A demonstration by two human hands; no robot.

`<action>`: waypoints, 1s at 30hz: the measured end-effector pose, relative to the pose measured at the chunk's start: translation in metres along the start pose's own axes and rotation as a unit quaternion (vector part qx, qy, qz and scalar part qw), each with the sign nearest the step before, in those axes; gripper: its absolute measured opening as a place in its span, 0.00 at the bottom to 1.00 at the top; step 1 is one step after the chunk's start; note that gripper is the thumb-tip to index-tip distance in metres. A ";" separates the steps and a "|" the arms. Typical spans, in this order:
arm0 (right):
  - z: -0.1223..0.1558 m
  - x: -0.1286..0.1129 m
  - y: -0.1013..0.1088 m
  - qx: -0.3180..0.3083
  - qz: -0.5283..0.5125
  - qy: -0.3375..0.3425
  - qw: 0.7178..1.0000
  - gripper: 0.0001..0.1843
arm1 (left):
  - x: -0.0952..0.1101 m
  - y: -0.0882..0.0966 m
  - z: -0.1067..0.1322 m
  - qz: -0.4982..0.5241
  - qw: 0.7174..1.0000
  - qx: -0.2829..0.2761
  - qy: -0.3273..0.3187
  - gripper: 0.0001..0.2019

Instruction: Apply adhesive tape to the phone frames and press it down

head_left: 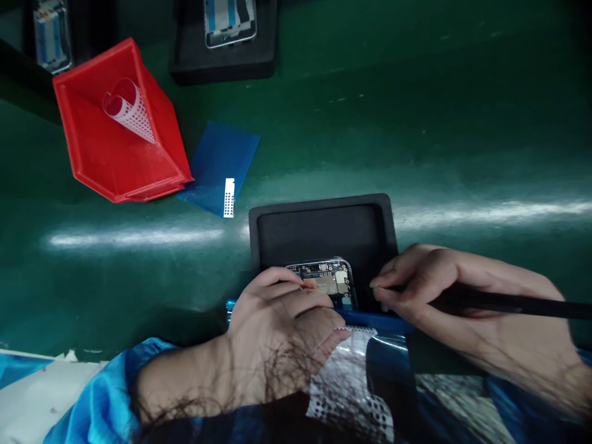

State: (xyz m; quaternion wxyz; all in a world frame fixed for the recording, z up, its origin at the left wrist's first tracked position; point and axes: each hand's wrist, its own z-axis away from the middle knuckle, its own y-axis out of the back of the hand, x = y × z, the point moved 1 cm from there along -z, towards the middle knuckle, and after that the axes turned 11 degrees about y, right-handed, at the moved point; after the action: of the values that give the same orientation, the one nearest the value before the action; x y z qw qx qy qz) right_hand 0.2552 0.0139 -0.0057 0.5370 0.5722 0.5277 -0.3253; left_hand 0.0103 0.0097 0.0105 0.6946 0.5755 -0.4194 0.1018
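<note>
An opened phone (326,282) with its circuit board exposed lies in the black foam tray (324,234). My left hand (287,314) is bent over the phone's left and lower part, fingers curled on it and hiding much of it. Below that hand, near its thumb, hangs a white perforated sheet (349,370) on clear blue film (391,351). To the right of the phone, my right hand (444,283) is closed in a pinch around a slim black tool (509,303). The tool's tip is hidden by the fingers.
A red bin (161,117) at upper left contains a curled perforated sheet (134,114). Beside it lies a blue sheet (222,154) with a small white dotted strip (229,197). Farther back are another foam tray (222,68) holding an opened phone (231,21) and a third phone (50,34).
</note>
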 end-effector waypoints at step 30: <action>-0.007 -0.003 0.003 0.007 -0.009 0.050 0.999 0.16 | -0.003 0.007 -0.004 0.045 0.999 -0.003 -0.022 0.09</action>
State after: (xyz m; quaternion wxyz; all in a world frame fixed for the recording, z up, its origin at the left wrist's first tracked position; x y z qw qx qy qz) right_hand 0.2561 0.0203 -0.0007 0.5025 0.5868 0.5570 -0.3049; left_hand 0.0061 0.0165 0.0129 0.6813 0.5561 -0.4608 0.1191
